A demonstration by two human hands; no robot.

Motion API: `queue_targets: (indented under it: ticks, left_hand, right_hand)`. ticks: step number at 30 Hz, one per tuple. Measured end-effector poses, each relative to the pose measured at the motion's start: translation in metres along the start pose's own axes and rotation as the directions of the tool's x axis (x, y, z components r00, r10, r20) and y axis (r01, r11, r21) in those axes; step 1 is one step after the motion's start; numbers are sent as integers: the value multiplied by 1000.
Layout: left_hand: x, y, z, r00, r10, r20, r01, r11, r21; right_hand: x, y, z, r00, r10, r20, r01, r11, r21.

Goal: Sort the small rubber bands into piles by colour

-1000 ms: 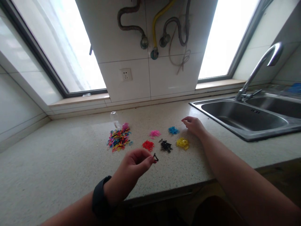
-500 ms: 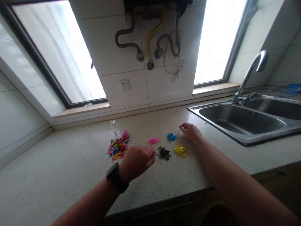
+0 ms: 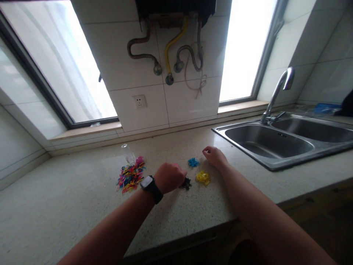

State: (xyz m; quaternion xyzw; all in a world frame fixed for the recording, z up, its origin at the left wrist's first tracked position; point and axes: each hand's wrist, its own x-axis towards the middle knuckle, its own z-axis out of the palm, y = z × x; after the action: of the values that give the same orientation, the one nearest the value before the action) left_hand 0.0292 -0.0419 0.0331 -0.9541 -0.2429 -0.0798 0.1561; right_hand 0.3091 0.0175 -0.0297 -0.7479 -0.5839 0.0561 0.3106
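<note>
Tiled wall (image 3: 193, 110), possibly frosted windows (image 3: 242, 48)

Kitchen, steel double sink (image 3: 292, 151), faucet (image 3: 275, 92), countertop (image 3: 68, 206)

Left hand (image 3: 170, 177) faces palm-down; right hand (image 3: 216, 157) curls inward.

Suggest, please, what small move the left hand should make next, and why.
Perhaps the left hand should ease its fingertips apart at the black pile: they are right by it, and the neighbouring blue pile and yellow pile are each a single colour. Whether the fingertips pinch a piece is hidden.
</note>
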Motion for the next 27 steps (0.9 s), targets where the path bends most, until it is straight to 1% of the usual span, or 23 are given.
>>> queue_targets:
  ticks: [3, 7, 10, 13, 15, 17, 19, 20, 22, 24, 25, 27]
  left_hand:
    - [-6, -1, 0, 999, -6, 33, 6, 1000, -14]
    - [-19, -6, -7, 997, -42, 66, 45, 999, -30]
    - [-32, -6, -12, 996, -80, 44, 83, 993, -82]
    - [-51, -3, -16, 992, -127, -2, 125, 973, -196]
    - [-67, -2, -16, 989, -150, 0, 145, 958, -246]
    - [-86, -6, -15, 985, -172, 13, 170, 952, -255]
    - [-106, -17, -10, 976, -218, -6, 209, 944, -257]
    - [-115, -25, -7, 962, -271, -25, 256, 932, -257]
    - [-132, -44, 1, 922, -382, -55, 356, 898, -260]
    - [-144, -61, 10, 881, -465, -82, 439, 870, -224]
    - [-147, -67, 14, 874, -478, -87, 455, 868, -200]
    - [-149, -72, 22, 887, -458, -61, 441, 879, -184]
  right_hand:
    - [-1, -1, -1, 1000, 4, 5, -4, 1000, -5]
    - [-2, -3, -3, 1000, 1, 7, -1, 1000, -10]
    - [-3, -4, -3, 1000, 1, 6, -1, 1000, -12]
    - [-3, -3, -3, 1000, 3, 6, -3, 1000, -12]
    - [-2, -2, -2, 1000, 1, 6, -1, 1000, -11]
    - [-1, -1, -1, 1000, -1, 4, 1, 1000, -9]
    - [0, -1, 0, 1000, -3, 1, 3, 1000, -7]
    - [0, 0, 0, 1000, -6, 1, 6, 1000, -5]
    - [0, 0, 0, 1000, -14, 3, 14, 1000, 4]
    - [0, 1, 0, 1000, -24, 8, 23, 1000, 16]
    - [1, 2, -1, 1000, -27, 9, 27, 999, 22]
    - [2, 3, -1, 999, -32, 9, 31, 999, 32]
